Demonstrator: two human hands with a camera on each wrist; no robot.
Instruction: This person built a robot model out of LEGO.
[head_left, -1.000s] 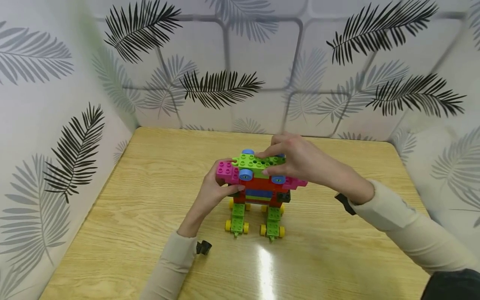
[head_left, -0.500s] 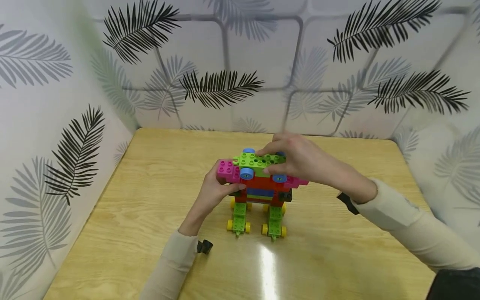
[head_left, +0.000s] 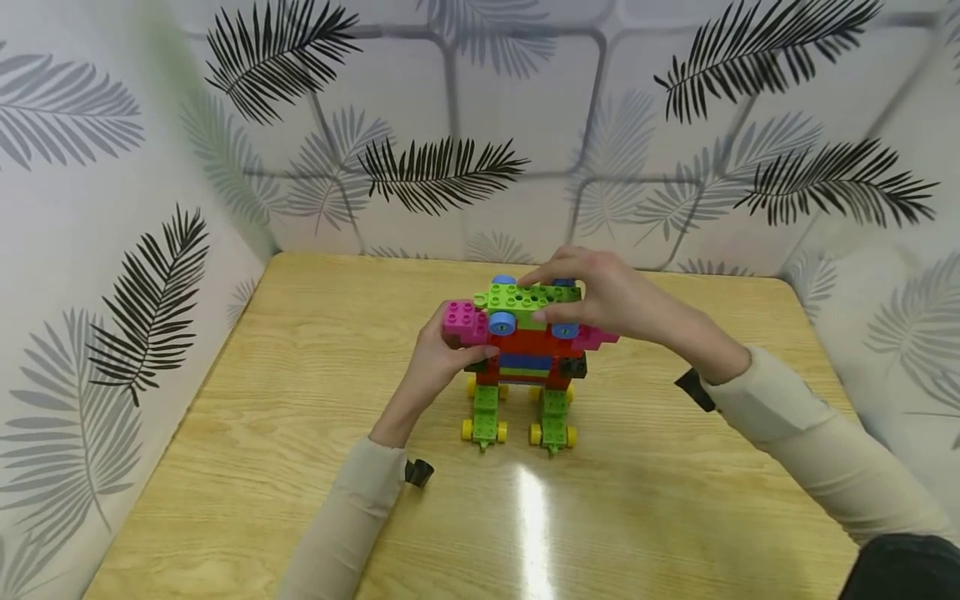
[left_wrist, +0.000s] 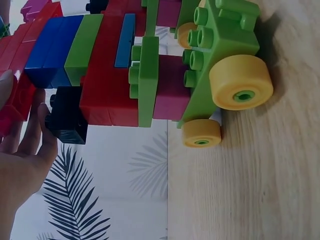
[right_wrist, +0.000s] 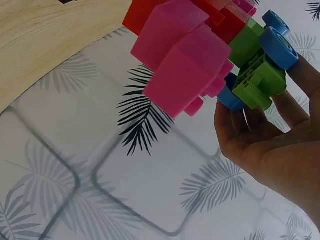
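A building-block figure (head_left: pixel 525 363) stands upright on the table, with red, blue and green bricks in its body. Its two green legs rest on yellow-wheeled bases (left_wrist: pixel 215 75), and pink bricks (head_left: pixel 463 321) jut out at the sides. My left hand (head_left: pixel 438 358) grips the figure's left side below the pink bricks, thumb on the front by a black brick (left_wrist: pixel 67 115). On top sits a lime-green wheeled base (head_left: pixel 517 304) with blue wheels. My right hand (head_left: pixel 618 292) holds it from the right, thumb in front and fingers over the back; in the right wrist view its green underside shows.
The wooden table (head_left: pixel 300 400) reaches back to a leaf-patterned wall (head_left: pixel 480 100). Light glares on the tabletop in front of the figure. A dark object (head_left: pixel 903 567) shows at the lower right corner.
Both hands and the whole figure have shifted a little toward the back wall and slightly right. Both grips look the same.
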